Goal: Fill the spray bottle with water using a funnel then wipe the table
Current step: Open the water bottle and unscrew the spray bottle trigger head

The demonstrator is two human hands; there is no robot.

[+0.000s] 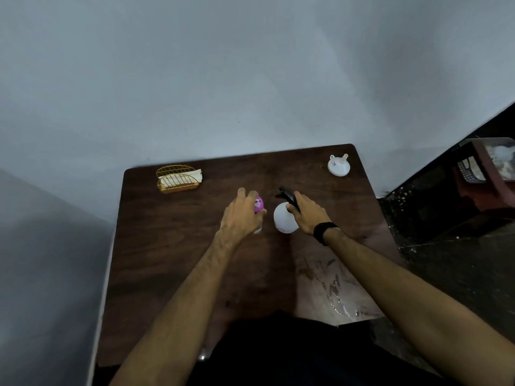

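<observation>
The white spray bottle (284, 222) is seen standing upright near the middle of the dark wooden bench (172, 260), its long axis vertical and its black trigger head (287, 198) pointed away from the person and somewhat to the left. The head is gripped by the right hand (308, 215), whose fingers (298, 196) are curled over the top of it while the thumb is laid against the neck just above the round white body. A dark band (324, 232) is worn on that wrist. Just to the left of these fingers, a small bottle with a pink label (258, 205) is held from above by the left hand (242, 215); its fingers (242, 194) are wrapped round the upper part, so that only the label and a little of the pale lower end are shown. The two bottles are set close together but apart. Well beyond the right fingers, near the far right corner of the bench, a white funnel (339, 165) is laid with its wide mouth down and its spout tilted up and to the right. Well beyond the left fingers, near the far left corner, a gold wire holder (177, 179) with white napkins (195, 176) in it is placed. A wet, smeared patch (331, 291) is visible on the bench below the right forearm.
</observation>
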